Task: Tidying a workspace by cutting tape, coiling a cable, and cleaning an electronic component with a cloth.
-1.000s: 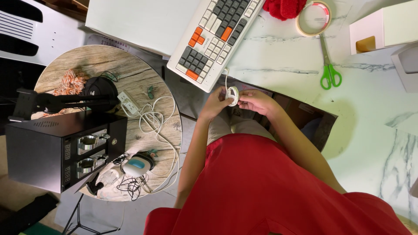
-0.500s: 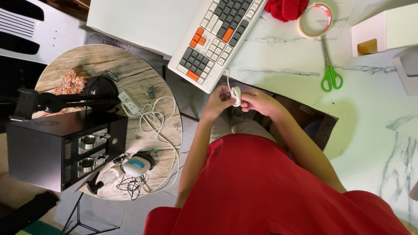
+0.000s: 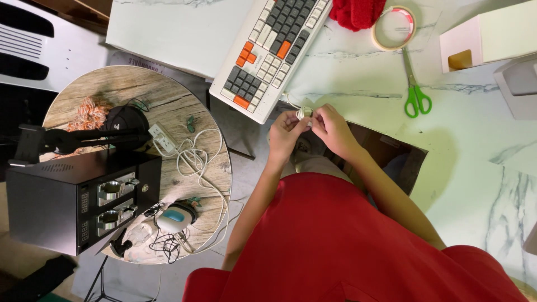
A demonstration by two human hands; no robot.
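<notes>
Both hands meet at the edge of the white marble desk [image 3: 481, 168], just below a white keyboard [image 3: 268, 53] with grey and orange keys. My left hand [image 3: 286, 133] and my right hand [image 3: 331, 128] pinch a small coiled white cable [image 3: 304, 112] between their fingertips. The cable runs up toward the keyboard's near corner. My red garment fills the lower middle of the view.
Green-handled scissors [image 3: 414, 92] and a roll of tape [image 3: 394, 27] lie on the desk to the right, a red cloth [image 3: 358, 12] above. A round wooden side table [image 3: 140, 95] at left holds a black box, a power strip, white cords and a small clamp arm.
The hands have stayed together on the coiled cable, fingers shifting slightly around it. The view moved a little; nothing else moved.
</notes>
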